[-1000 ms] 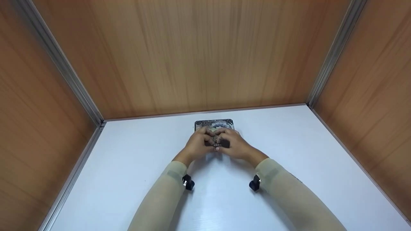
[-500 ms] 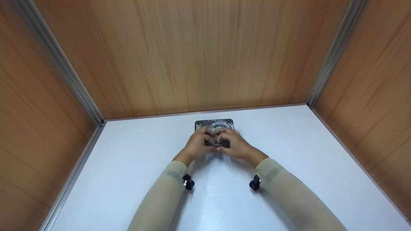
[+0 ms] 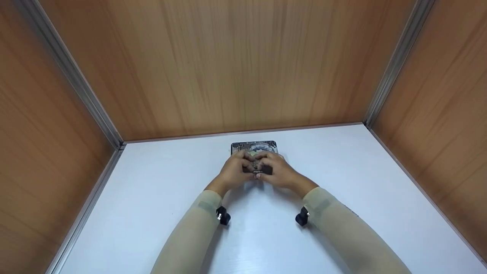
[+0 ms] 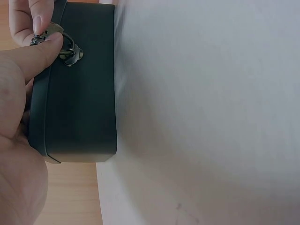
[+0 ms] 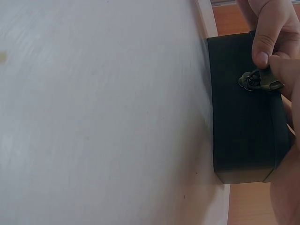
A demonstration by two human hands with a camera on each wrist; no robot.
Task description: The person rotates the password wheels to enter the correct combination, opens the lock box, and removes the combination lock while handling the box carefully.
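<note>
At frame centre on the white bench (image 3: pixel 152 213), I'd steady the dark box (image 4: pixel 79 93) while my left hand (image 3: pixel 233 172) and right hand (image 3: pixel 276 171) pinch its brass latch (image 5: pixel 260 80), working it gently.

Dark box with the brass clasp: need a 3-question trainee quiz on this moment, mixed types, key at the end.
1. True or false: the dark box rests on the white table.
2. Multiple choice: which hands are at the brass clasp? A) the left hand only. B) the right hand only. C) both.
3. Short answer: what material do the walls around the table look like?

Key
1. True. Both wrist views show its underside flat on the white surface.
2. C. In the left wrist view thumbs from both hands pinch the clasp.
3. Wood-grain panels, joined by metal corner strips.
</note>
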